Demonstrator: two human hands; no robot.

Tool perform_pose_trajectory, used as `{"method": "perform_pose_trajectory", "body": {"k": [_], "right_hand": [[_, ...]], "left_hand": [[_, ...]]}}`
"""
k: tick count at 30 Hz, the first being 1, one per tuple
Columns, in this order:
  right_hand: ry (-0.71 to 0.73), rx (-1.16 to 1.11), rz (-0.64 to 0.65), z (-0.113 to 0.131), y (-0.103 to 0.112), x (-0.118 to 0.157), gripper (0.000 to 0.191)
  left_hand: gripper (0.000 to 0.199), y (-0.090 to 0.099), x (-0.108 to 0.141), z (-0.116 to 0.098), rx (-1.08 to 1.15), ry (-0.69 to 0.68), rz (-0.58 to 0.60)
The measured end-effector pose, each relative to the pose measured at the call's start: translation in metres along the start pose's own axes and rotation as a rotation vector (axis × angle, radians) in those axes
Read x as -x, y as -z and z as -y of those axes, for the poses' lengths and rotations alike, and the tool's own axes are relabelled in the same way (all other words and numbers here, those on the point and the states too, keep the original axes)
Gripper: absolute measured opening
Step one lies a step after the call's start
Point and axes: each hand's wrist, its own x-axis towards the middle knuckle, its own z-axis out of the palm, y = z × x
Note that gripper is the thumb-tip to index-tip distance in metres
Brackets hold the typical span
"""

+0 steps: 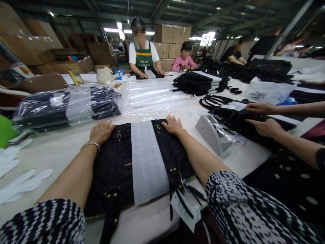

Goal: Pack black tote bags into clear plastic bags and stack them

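Note:
A black handbag (111, 173) lies flat on the table before me, its straps hanging toward the near edge. Around its middle runs a white wrapping sheet (148, 162). My left hand (102, 131) rests on the bag's far left corner with the fingers stretched out. On the far right corner lies my right hand (173, 125), fingers spread and flat. Brass buckles and studs show on the bag, and a white hang tag (186, 210) dangles at its near right side. Just beyond the bag are clear plastic bags (154, 96) lying flat.
Plastic-wrapped black bags (68, 103) lie at left, near white gloves (22, 184). A grey tape dispenser (214, 134) stands at right, beside a co-worker's hands (265, 118) on another black bag. Stacked black bags (199, 82) sit farther back. A person in a green apron (144, 57) works opposite.

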Motion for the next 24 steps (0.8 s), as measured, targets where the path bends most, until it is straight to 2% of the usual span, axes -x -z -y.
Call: {"method": "perform_pose_trajectory", "body": {"k": [3,6,9,11,13,15,18,20,22,23,24], "right_hand": [[-0.009,0.001,0.037,0.003,0.026,0.025,0.073],[0.036,-0.015,-0.057,0.007,0.035,0.066,0.078],[0.121,0.005,-0.217,0.002,0.012,0.113,0.074],[0.070,0.007,-0.212,-0.004,-0.013,0.134,0.068],[0.017,-0.017,-0.198,-0.008,-0.029,0.144,0.062],[0.015,-0.047,-0.254,-0.009,-0.031,0.148,0.057],[0.133,-0.163,-0.451,-0.007,-0.012,0.172,0.044],[0.247,-0.321,-0.549,-0.007,0.000,0.209,0.031],[0.285,-0.471,-0.523,-0.012,0.004,0.260,0.024],[0.248,-0.512,-0.467,-0.015,0.002,0.287,0.025],[0.206,-0.521,-0.393,-0.020,-0.003,0.312,0.027]], "left_hand": [[0.073,0.016,0.015,0.002,-0.027,0.062,0.004],[0.076,0.027,0.057,0.005,-0.029,0.061,-0.063],[0.074,0.015,0.121,0.007,-0.024,-0.037,-0.031],[0.071,-0.002,0.157,0.009,-0.002,-0.043,0.059],[0.070,-0.015,0.178,0.011,0.035,-0.026,0.112],[0.069,-0.018,0.183,0.010,0.062,-0.018,0.120],[0.068,0.000,0.185,0.002,0.052,0.012,0.037],[0.064,0.022,0.196,-0.014,0.080,0.022,-0.109],[0.056,0.045,0.220,-0.040,0.224,-0.002,-0.229],[0.051,0.055,0.235,-0.058,0.344,-0.029,-0.228],[0.046,0.062,0.252,-0.077,0.472,-0.030,-0.174]]}}
